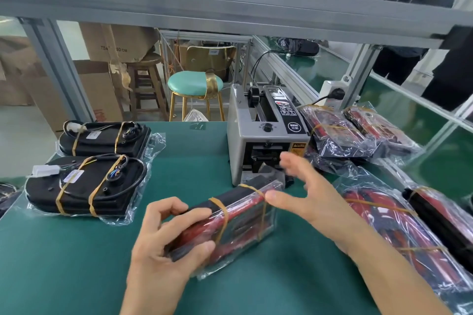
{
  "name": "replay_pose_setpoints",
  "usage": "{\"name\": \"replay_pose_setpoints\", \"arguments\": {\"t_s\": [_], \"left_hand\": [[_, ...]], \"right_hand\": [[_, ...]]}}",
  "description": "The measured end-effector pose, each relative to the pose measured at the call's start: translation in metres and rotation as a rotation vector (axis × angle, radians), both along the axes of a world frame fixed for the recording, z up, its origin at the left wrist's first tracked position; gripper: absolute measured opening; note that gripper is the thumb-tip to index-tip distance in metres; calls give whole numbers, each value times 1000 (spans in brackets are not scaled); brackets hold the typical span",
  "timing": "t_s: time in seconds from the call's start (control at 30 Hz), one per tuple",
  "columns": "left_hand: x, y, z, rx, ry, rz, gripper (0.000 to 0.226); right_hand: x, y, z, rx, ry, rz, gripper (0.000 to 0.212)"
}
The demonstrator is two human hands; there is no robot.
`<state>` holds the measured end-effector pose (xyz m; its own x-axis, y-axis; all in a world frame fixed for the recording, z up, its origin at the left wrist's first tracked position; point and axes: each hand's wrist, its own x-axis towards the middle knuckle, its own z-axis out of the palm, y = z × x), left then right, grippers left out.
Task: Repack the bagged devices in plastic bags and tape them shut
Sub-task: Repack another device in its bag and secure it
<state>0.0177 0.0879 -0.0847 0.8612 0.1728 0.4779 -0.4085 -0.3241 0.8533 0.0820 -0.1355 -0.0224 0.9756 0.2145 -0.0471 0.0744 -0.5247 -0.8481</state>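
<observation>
Holding the bagged device (230, 222) on the green mat just in front of the tape dispenser (266, 135), our left hand (163, 245) has thumb and fingers clamped on its near end while our right hand (307, 194) hovers fingers spread, gripping nothing, between bag and dispenser mouth. Risk as we see it: the loose film at the far end, by the dispenser, could spring open or bunch before tape lands, and a one-hand hold lets the slick bag slip. The device looks red and black, in clear crinkled plastic, cinched by two tan rubber bands.
</observation>
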Motion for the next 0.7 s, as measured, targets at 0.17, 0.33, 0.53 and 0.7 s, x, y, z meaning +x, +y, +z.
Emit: {"name": "replay_pose_setpoints", "arguments": {"t_s": [0.17, 0.33, 0.53, 0.7], "left_hand": [[1, 1, 24, 365, 55, 67, 41], [11, -42, 49, 674, 44, 67, 44], [16, -56, 59, 729, 167, 63, 43], [17, -56, 56, 714, 145, 9, 52]], "right_hand": [[6, -7, -19, 193, -7, 140, 29], [1, -7, -25, 351, -76, 128, 26], [2, -7, -28, 489, -245, -13, 9], [-7, -6, -32, 262, -510, -54, 11]]}}
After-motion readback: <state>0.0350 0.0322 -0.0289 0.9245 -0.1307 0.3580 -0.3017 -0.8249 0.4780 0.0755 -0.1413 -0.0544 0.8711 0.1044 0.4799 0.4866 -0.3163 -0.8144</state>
